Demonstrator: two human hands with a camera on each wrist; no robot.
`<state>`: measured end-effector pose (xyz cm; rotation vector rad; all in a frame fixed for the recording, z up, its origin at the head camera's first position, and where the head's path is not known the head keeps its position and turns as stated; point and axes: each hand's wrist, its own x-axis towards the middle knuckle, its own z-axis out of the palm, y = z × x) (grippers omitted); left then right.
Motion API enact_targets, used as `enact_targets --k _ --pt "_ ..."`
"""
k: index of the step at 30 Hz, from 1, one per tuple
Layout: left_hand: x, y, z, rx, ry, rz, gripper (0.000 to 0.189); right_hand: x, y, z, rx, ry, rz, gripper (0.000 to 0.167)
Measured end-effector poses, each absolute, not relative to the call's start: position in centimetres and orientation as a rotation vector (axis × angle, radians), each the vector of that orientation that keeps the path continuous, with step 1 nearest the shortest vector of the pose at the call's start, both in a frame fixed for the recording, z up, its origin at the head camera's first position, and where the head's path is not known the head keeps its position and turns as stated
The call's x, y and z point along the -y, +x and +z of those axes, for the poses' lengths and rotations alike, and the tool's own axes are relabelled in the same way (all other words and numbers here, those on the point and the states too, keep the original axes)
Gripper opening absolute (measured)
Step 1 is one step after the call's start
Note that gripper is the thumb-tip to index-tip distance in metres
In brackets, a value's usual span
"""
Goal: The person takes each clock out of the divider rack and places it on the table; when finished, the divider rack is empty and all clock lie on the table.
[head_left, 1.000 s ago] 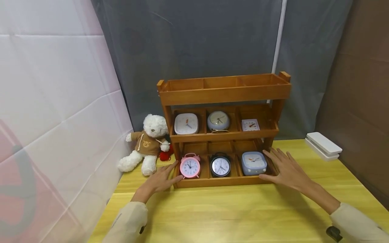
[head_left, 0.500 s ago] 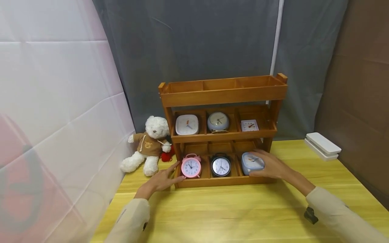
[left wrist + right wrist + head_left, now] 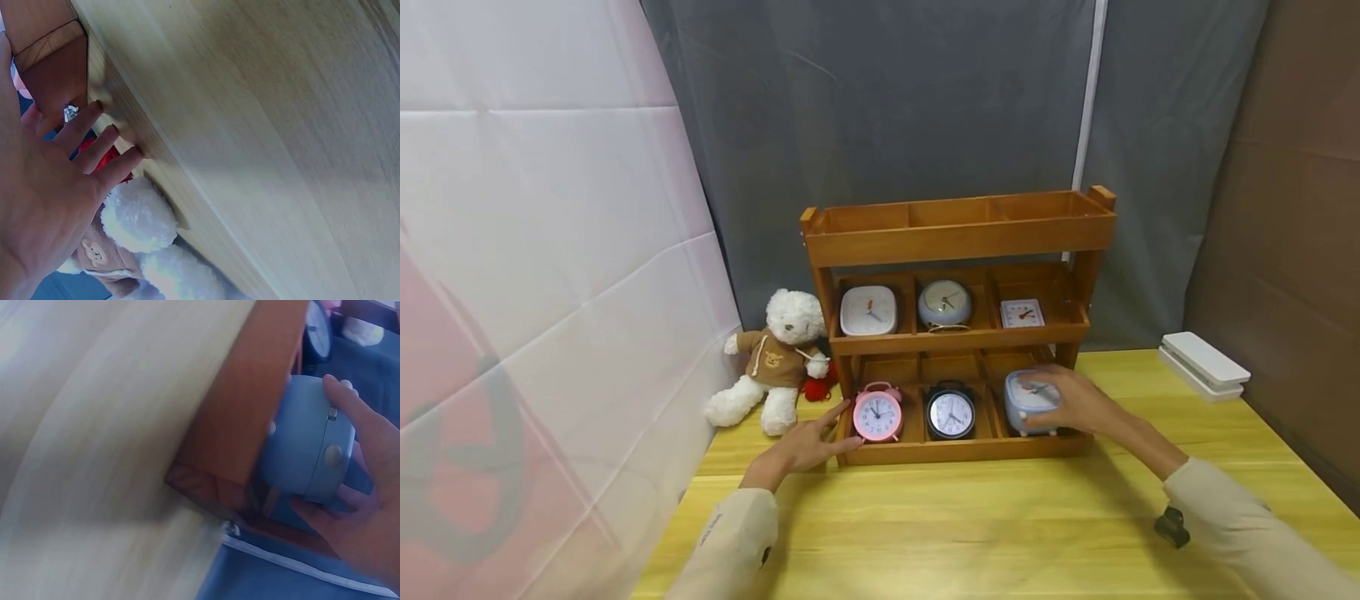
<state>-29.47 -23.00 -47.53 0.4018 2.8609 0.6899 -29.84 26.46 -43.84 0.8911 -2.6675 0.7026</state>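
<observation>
My right hand grips a blue alarm clock in the bottom tier's right compartment of a wooden shelf. In the right wrist view, thumb and fingers span the clock's sides, and it sits just behind the front board. My left hand rests at the shelf's lower left corner with fingers extended and its thumb along the front board. Right by that thumb stands a pink twin-bell alarm clock in the left compartment. A black alarm clock occupies the middle one.
On the middle tier are a white clock, a round grey-blue clock and a small lilac clock. A white teddy bear in a brown hoodie sits left of the shelf. A white flat device lies at the right.
My right hand has moved left from beside the blue alarm clock and taken hold of it; the clock has tilted slightly. My left hand keeps its place at the shelf corner.
</observation>
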Motion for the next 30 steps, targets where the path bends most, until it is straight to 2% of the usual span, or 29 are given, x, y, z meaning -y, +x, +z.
enact_targets --k 9,19,30 --pt "23.1 -29.6 -47.4 -2.858 0.404 0.678 0.092 -29.0 -28.5 -41.6 2.651 0.821 0.684 0.074" --pt "23.0 -29.5 -47.5 -2.862 0.381 0.686 0.091 -33.2 -27.6 -41.2 2.624 0.749 0.602 0.075" --pt "23.0 -29.6 -47.8 -2.868 0.393 0.685 0.09 -37.8 -29.1 -42.3 2.593 0.683 0.499 0.073"
